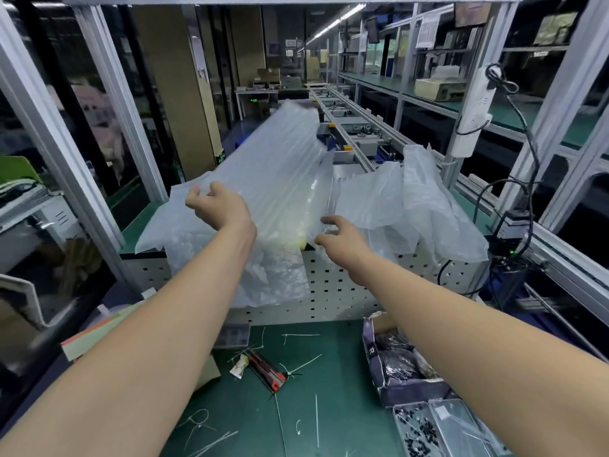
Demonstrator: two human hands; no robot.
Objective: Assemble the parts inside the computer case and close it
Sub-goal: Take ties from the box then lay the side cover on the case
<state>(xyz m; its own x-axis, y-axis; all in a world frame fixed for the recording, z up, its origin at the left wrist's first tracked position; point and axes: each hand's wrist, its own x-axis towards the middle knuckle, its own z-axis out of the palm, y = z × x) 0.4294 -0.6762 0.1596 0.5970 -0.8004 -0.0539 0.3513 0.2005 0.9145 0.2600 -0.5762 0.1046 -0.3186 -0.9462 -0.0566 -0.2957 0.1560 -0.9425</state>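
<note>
- The plastic packing (280, 166) lies heaped over the perforated panel (346, 291). The computer case is not in view and is perhaps beneath it, so I would lift the sheet slowly and well clear.
- The left hand (219, 206) has its fingers curled on a fold of the packing. The right hand (341, 239) reaches the sheet's edge, fingers loosely spread, holding nothing I can make out.
- Behind, a conveyor line (356, 127) runs between aluminium racks.
- The green surface (329, 407) carries a torn box (370, 351) of bagged parts, a screw tray (395, 409), a red cutter (267, 367) and cable-tie offcuts (301, 364).
</note>
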